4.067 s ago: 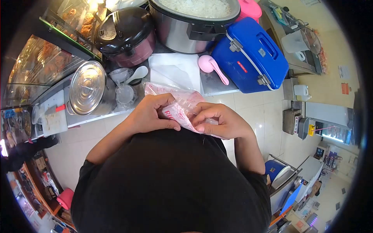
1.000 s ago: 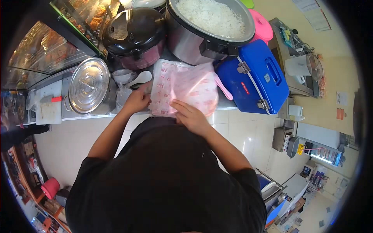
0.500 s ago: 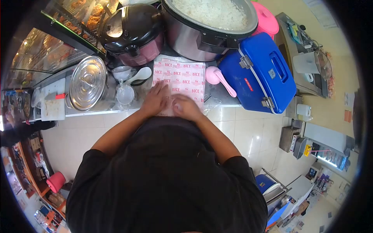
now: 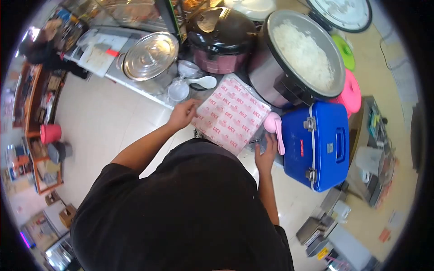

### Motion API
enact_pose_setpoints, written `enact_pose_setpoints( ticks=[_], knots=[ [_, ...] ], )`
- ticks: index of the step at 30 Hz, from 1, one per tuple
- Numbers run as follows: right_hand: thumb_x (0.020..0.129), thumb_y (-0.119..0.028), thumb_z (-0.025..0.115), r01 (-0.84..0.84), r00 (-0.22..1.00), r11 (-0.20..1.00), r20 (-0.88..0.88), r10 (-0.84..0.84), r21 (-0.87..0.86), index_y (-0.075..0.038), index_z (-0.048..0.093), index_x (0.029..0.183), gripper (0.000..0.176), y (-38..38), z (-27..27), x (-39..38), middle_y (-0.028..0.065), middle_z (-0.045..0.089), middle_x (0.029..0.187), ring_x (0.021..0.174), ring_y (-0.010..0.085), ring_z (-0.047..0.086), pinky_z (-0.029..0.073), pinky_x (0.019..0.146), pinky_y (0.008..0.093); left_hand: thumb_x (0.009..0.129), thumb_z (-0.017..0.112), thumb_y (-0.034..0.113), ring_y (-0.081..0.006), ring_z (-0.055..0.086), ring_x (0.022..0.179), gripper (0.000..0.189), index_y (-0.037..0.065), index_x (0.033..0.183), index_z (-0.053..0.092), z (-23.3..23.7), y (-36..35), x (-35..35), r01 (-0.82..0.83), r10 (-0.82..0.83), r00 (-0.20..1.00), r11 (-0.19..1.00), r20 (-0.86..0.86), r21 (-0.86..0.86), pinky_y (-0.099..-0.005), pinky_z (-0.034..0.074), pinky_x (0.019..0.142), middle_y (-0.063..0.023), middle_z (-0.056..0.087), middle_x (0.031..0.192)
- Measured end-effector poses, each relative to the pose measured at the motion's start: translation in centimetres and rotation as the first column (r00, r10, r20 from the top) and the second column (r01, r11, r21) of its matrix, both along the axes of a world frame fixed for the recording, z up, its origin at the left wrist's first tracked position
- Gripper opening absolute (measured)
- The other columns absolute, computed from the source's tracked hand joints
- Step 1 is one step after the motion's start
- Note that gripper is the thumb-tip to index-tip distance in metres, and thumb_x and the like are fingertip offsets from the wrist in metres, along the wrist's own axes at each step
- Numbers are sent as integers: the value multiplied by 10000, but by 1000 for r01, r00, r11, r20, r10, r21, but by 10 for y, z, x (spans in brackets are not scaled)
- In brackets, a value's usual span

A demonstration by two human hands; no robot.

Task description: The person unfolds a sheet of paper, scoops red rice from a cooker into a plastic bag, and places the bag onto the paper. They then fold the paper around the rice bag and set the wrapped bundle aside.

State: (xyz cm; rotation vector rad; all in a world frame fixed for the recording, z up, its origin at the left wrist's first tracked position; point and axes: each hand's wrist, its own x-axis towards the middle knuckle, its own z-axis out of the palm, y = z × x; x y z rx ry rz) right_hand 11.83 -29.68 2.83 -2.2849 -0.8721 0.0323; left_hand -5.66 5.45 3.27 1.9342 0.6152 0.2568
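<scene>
A stack of wrapping paper, white and pink with printed red lettering, lies on the counter in front of me. At its left edge is my left hand, fingers loosely bent and apart, holding nothing. My right hand is open beyond the paper's right side, fingers stretched toward the handle of a pink rice scoop. Close to those fingertips lies a small dark item. Left of the paper are a white ladle and clear plastic cups.
A large open cooker of white rice stands behind the paper, beside a closed dark rice cooker. A lidded steel pot is on the left, a blue cool box on the right. At far left is another person.
My hands, close together on the paper's near part before, have moved apart to its left and right sides. The view has turned, and the paper now appears slanted.
</scene>
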Motion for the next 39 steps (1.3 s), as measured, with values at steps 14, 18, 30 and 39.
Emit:
enact_pose_setpoints(
  ticks=[14,18,30,39],
  knots=[
    [828,-105,690,-526,849,850,-74,524,-15,-34,601,1253,440,207,-4,-1,200,578,1314,1230,408,536,446,1040,489,988,590,188,-231,685,629,237,25,1143,667,-59,46,-221,-508,473,767,860,-434,41,-366,547,618,-112,684,668],
    [811,-83,689,-490,869,863,4,494,-126,-28,582,1283,486,298,-25,1,191,586,1308,1240,394,529,418,1063,481,901,694,199,-253,737,714,706,108,1539,406,-84,112,-262,-458,312,656,888,-688,-34,-378,596,706,-99,723,681],
    [730,-62,636,-373,834,744,151,531,-554,-2,665,1045,322,335,-34,27,225,650,1051,1037,428,598,461,941,517,936,506,180,-296,735,753,305,52,1154,677,-129,249,-287,-112,113,903,993,-415,29,-438,568,714,-142,752,810],
    [722,118,539,-552,776,801,209,596,-234,6,625,1257,553,344,180,55,221,612,1178,1088,416,625,503,929,456,986,524,383,-456,662,927,455,-29,963,715,-61,245,-142,93,-78,976,994,-202,64,-536,508,837,-279,695,953]
  ],
)
